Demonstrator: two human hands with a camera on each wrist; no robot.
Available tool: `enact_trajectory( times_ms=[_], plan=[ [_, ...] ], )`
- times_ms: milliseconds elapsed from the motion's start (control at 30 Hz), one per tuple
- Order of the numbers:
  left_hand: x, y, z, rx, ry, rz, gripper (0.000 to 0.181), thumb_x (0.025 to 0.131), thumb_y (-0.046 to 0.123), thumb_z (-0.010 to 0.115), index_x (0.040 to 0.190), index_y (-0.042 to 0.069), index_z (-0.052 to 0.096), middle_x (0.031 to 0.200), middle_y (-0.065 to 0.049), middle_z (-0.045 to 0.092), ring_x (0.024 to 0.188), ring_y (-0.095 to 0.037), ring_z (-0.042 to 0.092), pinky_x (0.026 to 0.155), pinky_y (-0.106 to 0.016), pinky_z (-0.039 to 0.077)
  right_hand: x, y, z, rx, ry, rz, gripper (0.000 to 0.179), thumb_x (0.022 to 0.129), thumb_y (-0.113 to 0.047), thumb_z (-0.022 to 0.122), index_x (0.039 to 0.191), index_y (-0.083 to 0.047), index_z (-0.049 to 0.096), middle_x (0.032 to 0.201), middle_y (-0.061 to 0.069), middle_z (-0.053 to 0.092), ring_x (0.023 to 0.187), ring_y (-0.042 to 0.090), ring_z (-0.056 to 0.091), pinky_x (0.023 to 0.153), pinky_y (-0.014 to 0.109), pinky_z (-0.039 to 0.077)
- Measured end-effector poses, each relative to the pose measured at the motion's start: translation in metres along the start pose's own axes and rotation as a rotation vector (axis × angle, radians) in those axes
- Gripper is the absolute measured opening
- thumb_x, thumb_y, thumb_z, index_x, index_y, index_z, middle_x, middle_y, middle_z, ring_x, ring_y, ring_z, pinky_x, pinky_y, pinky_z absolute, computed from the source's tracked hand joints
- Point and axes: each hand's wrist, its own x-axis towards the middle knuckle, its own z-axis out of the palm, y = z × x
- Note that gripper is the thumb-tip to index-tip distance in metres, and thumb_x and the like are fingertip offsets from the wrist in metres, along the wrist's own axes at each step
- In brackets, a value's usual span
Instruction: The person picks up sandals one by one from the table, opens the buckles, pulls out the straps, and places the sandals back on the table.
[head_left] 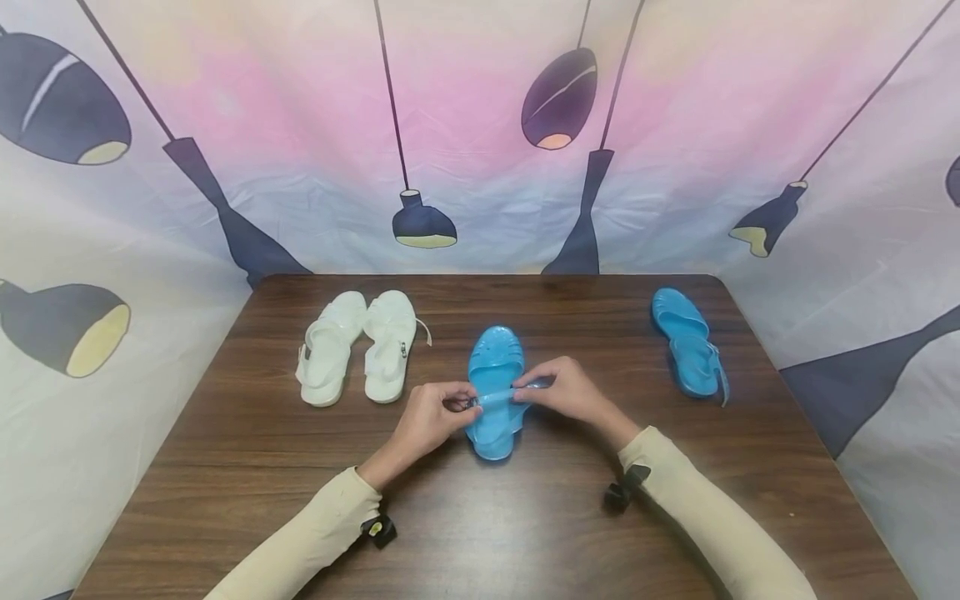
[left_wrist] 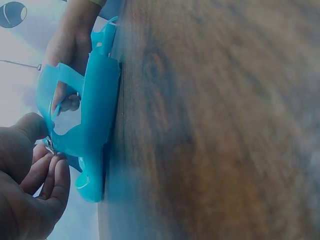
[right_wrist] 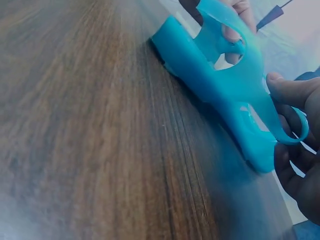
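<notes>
A blue sandal (head_left: 497, 346) lies in the middle of the table, toe pointing to the far edge. Its ankle strap (head_left: 495, 397) crosses over the opening. My left hand (head_left: 429, 415) pinches the strap's metal buckle (left_wrist: 49, 144) at the sandal's left side. On the other side, my right hand (head_left: 568, 390) holds the strap between thumb and fingers. The right wrist view shows the strap's end (right_wrist: 301, 131) bending in a loop at those fingers. Whether the strap passes through the buckle cannot be made out.
Another blue sandal (head_left: 678, 312) sits at the far right with its strap hanging loose. Two white sandals stand side by side at the back left: one (head_left: 327, 354) nearer the edge, the other (head_left: 390, 333) with its strap sticking out. Printed cloth (head_left: 487, 100) hangs behind the brown table (head_left: 247, 500).
</notes>
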Motion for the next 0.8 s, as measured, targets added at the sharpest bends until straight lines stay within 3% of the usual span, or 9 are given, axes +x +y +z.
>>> enact_trajectory(
  times_ms=[267, 600, 800],
  plan=[
    [0.0002, -0.0006, 0.0002, -0.032, -0.004, -0.018, 0.014, 0.082, 0.009, 0.084, 0.094, 0.007, 0.077, 0.089, -0.002, 0.077, 0.079, -0.009, 0.07, 0.071, -0.019, 0.058, -0.0044, -0.0011, -0.0019, 0.033, 0.012, 0.002, 0.021, 0.086, -0.041, 0.083, 0.097, -0.024, 0.082, 0.092, -0.009, 0.078, 0.084, 0.014, 0.072, 0.076, 0.035, 0.06],
    [0.0006, -0.0013, -0.0006, -0.103, -0.017, -0.048, 0.013, 0.084, 0.009, 0.083, 0.095, 0.007, 0.077, 0.088, -0.002, 0.077, 0.08, -0.009, 0.071, 0.071, -0.02, 0.059, -0.0073, 0.0, -0.0009, 0.089, 0.044, -0.039, 0.02, 0.086, -0.038, 0.083, 0.098, -0.022, 0.083, 0.095, -0.007, 0.079, 0.09, 0.014, 0.074, 0.079, 0.033, 0.061],
    [-0.0011, -0.0015, -0.0028, -0.116, -0.013, -0.067, 0.014, 0.084, 0.008, 0.083, 0.096, 0.006, 0.078, 0.089, -0.003, 0.077, 0.081, -0.01, 0.072, 0.073, -0.022, 0.059, -0.006, 0.0033, -0.003, 0.067, 0.118, 0.042, 0.02, 0.086, -0.037, 0.083, 0.097, -0.02, 0.083, 0.096, -0.006, 0.078, 0.087, 0.016, 0.071, 0.074, 0.033, 0.06]
  ],
)
